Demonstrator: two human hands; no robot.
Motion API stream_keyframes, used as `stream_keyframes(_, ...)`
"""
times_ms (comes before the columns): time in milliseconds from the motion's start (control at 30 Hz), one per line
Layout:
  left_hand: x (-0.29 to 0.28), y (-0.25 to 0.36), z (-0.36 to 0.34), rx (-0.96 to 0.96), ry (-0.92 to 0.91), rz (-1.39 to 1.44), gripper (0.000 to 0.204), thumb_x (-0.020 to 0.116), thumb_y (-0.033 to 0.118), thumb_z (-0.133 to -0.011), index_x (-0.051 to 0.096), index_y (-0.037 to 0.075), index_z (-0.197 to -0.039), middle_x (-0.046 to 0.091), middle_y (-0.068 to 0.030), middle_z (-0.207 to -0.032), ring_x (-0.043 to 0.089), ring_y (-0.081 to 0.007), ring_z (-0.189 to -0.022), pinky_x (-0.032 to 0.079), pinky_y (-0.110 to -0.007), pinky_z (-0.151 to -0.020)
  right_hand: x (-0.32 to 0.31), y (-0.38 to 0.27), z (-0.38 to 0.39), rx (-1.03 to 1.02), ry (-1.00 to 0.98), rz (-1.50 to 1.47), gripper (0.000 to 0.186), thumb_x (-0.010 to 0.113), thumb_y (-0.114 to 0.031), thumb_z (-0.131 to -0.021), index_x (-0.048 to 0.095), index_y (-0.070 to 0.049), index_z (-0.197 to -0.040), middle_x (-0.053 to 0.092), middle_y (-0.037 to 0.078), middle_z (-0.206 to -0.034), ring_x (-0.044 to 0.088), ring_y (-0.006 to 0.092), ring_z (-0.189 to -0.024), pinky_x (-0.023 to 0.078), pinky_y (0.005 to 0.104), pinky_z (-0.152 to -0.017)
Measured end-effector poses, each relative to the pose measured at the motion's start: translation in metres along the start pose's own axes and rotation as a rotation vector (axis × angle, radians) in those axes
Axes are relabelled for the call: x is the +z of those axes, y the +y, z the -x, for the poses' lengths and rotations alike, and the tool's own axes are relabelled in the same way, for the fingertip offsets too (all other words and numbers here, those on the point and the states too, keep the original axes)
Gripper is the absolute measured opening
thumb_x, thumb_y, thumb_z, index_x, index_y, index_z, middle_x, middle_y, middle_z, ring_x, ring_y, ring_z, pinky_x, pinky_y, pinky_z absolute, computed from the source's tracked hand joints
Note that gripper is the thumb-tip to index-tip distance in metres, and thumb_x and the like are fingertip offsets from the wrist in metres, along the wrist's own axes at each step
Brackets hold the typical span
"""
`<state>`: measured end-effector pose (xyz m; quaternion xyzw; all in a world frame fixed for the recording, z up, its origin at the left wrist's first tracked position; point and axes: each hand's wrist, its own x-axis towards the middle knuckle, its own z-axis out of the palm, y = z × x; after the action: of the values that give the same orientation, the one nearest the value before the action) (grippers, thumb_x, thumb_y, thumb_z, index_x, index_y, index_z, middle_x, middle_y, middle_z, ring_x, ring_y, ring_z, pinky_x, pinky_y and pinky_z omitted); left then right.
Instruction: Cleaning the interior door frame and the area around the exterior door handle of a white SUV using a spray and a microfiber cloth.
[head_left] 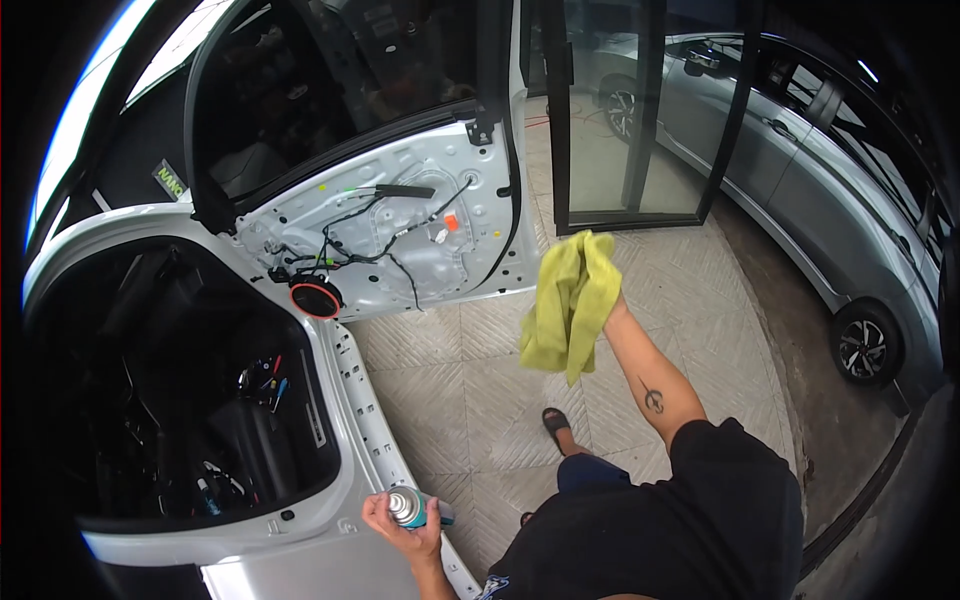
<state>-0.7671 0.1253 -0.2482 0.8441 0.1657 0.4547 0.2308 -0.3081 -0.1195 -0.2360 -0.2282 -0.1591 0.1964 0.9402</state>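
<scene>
My left hand (416, 541) is wrapped round a teal aerosol can (406, 506) with a silvery top, beside the white car's door sill. Held out ahead, my right hand (617, 309) grips a yellow-green cloth (570, 305) that hangs down in folds. Most of that hand's fingers are hidden by the cloth. Left of the cloth is the opened car door (470, 250), its inner panel bare of trim, with black wiring (340, 258) running over the metal. A round speaker (316, 298) with an orange-red ring sits at the door's lower hinge-side corner.
The car's dark doorway (335, 400) opens at the left, with several small tools (275, 380) inside. Ahead stands a black-framed glass door (610, 150). A silver car (790, 160) is parked at the right. Patterned tiles (430, 390) cover the floor.
</scene>
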Motion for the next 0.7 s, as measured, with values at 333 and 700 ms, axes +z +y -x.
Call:
stream_keyframes(333, 0.112, 0.009, -0.061, -0.326, 0.095, -0.337, 0.081, 0.084, 0.02, -0.079, 0.043, 0.003, -0.147, 0.044, -0.0241, -0.138, 0.045, -0.0427, -0.131, 0.033, -0.054, -0.112, -0.147, -0.05, -0.384, -0.05, 0.29, 0.322, 0.029, 0.059, -0.041, -0.101, 0.067, -0.016, -0.113, 0.067, 0.002, -0.089, 0.066, 0.0149, -0.074, 0.052, 0.0295, -0.06)
stream_keyframes(700, 0.156, 0.029, -0.132, -0.389, -0.114, -0.442, 0.078, 0.091, 0.026, -0.077, 0.052, -0.003, -0.137, 0.049, -0.0246, -0.126, 0.052, -0.0423, -0.12, 0.048, -0.056, -0.096, -0.253, 0.081, -0.386, -0.36, 0.317, 1.167, 0.029, 0.062, -0.018, -0.101, 0.064, -0.005, -0.128, 0.07, 0.004, -0.114, 0.067, 0.0183, -0.101, 0.052, 0.033, -0.089)
